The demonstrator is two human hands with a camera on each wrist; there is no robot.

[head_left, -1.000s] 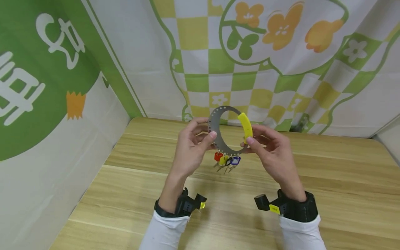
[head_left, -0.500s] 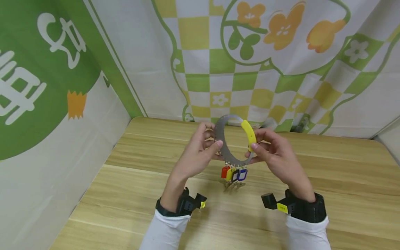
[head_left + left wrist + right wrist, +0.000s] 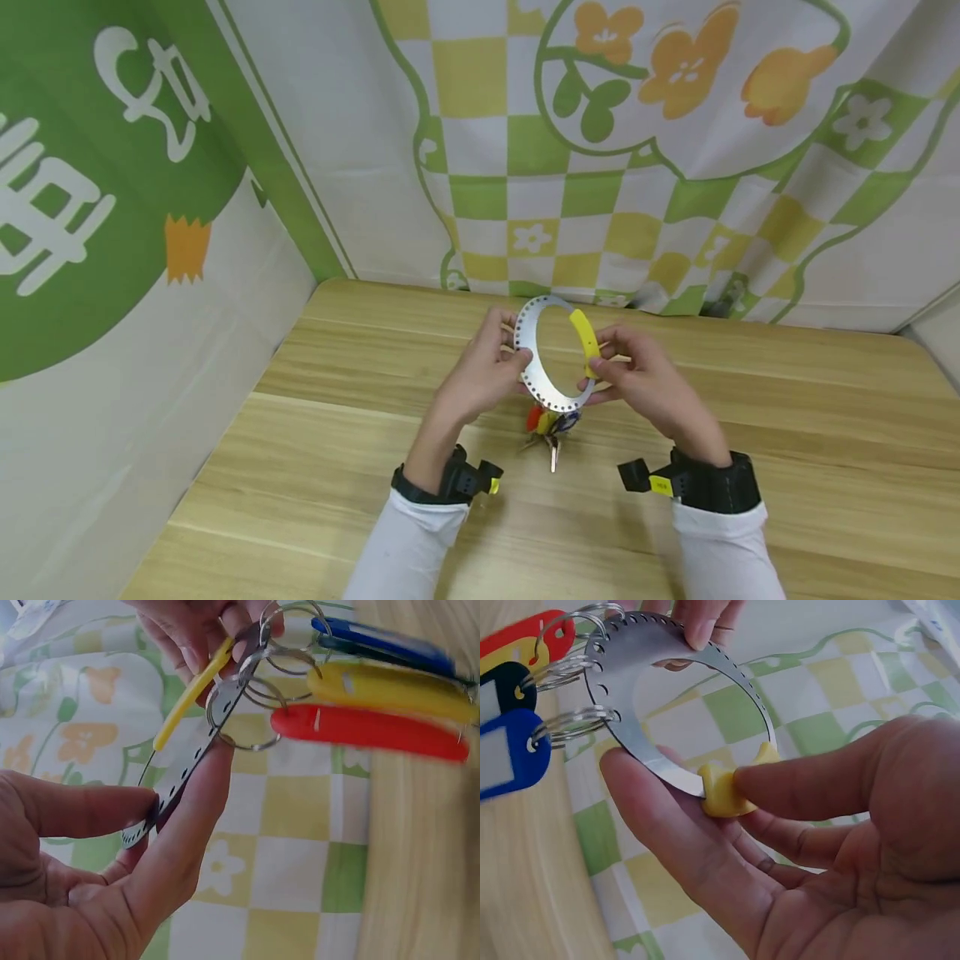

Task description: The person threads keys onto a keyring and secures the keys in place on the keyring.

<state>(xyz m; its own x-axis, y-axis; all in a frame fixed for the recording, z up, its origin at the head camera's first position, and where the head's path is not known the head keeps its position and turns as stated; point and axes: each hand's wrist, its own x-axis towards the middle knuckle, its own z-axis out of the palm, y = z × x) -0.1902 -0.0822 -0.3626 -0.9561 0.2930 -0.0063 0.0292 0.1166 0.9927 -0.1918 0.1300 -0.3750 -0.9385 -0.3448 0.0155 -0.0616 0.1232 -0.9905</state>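
Note:
Both hands hold a large metal key ring (image 3: 550, 395) above the table in the head view. It is a flat band with holes along its rim and a yellow handle (image 3: 583, 335) on its right. My left hand (image 3: 480, 375) pinches the band's left side between thumb and fingers. On the other side, my right hand (image 3: 645, 379) pinches the handle, thumb on top. From split rings at the bottom hang a red tag (image 3: 367, 731), a yellow tag (image 3: 390, 690), a dark tag (image 3: 502, 694) and a blue tag (image 3: 514, 754). Below them dangles a key (image 3: 554, 457).
The wooden table (image 3: 337, 467) lies beneath the hands. A checked, flower-printed curtain (image 3: 480, 150) hangs behind its far edge, and a green and white cloth (image 3: 247, 333) along the left. Each wrist wears a black camera band (image 3: 720, 483).
Both hands have lowered the key ring and tilted it, so its face now looks bright and its holes show. The tags and keys swing, partly tucked behind the band's lower edge.

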